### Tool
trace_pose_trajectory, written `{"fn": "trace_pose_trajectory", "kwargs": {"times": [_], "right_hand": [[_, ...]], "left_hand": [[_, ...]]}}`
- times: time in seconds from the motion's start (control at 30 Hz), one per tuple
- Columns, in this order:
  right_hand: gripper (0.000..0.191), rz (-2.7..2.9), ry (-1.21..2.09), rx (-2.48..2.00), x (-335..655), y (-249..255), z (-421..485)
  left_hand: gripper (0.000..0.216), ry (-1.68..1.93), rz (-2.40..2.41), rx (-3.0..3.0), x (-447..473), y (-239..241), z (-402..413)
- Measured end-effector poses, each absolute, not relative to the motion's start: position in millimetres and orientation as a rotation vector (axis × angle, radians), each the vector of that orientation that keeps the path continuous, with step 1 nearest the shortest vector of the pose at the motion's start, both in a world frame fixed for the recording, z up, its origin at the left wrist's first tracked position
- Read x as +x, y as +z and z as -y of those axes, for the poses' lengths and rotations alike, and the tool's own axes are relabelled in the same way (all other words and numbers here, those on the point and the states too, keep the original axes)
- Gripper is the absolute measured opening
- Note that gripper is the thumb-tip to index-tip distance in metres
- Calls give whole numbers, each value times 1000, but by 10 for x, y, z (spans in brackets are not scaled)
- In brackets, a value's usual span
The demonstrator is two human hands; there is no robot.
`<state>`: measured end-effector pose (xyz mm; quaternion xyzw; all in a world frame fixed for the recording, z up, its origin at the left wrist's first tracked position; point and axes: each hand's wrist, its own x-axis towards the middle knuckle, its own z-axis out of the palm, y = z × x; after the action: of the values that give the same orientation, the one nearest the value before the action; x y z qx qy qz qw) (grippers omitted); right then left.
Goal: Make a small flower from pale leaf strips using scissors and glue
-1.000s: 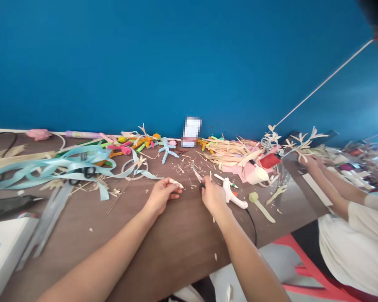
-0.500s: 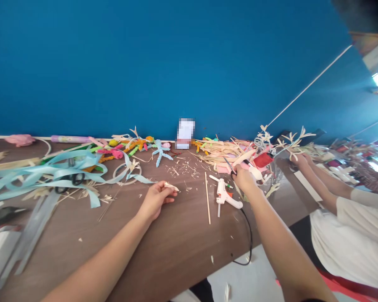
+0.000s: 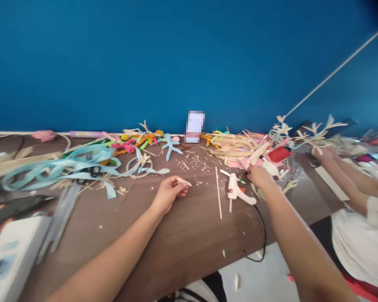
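Note:
My left hand (image 3: 170,193) is closed in a pinch just above the table. Between thumb and fingers it holds a small cream-coloured strip (image 3: 185,183) whose tip points right. Over on the right, my right hand (image 3: 261,178) is closed around the dark handles of a pair of scissors (image 3: 241,163). The blades point away toward the back left, over the edge of the pale strips. A white glue gun (image 3: 234,191) lies on its side just left of my right forearm. Beside it lies a thin wooden stick (image 3: 219,193).
Light blue ribbon (image 3: 82,167) spreads over the left side, near a white power strip (image 3: 19,251). Pale strips (image 3: 236,144) are heaped at the back right; scraps (image 3: 195,163) litter the middle. A phone (image 3: 195,126) leans on the blue wall. Another person's hands (image 3: 326,157) work at far right.
The view has swung a little to the left, so everything appears shifted right. Both hands keep nearly the same places over the table, still holding the strip and the scissors.

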<state>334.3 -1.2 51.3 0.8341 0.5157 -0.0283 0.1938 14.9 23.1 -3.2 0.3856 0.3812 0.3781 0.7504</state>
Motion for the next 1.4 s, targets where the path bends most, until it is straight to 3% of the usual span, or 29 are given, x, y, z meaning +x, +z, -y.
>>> {"fn": "trace_pose_trajectory", "kwargs": {"times": [0.27, 0.43, 0.5, 0.63, 0.7, 0.83, 0.97, 1.13, 1.4], "right_hand": [[11, -1438, -241, 2197, 3329, 541, -155], [27, -1478, -146, 2277, 2997, 738, -121], [29, -1795, -145, 2487, 2637, 786, -35], [31, -2365, -983, 2400, 1877, 622, 135], [32, -2446, -1201, 2399, 1657, 452, 167], [13, -2512, -1451, 2484, 1565, 206, 150], [11, -2621, -1149, 2641, 1599, 191, 153], [14, -2753, -759, 2609, 1557, 245, 189], [13, -2760, -972, 2711, 1544, 181, 200]], "left_hand": [[21, 837, -821, 828, 153, -20, -242], [22, 839, -808, 843, 153, -30, -229], [21, 839, -808, 862, 154, -25, -221], [21, 842, -789, 906, 158, -19, -214], [22, 844, -774, 918, 161, -27, -213], [23, 850, -752, 919, 159, -46, -212], [35, 847, -694, 912, 140, -31, -207], [30, 830, -730, 887, 135, -5, -211], [27, 851, -796, 882, 161, -48, -213]]}}
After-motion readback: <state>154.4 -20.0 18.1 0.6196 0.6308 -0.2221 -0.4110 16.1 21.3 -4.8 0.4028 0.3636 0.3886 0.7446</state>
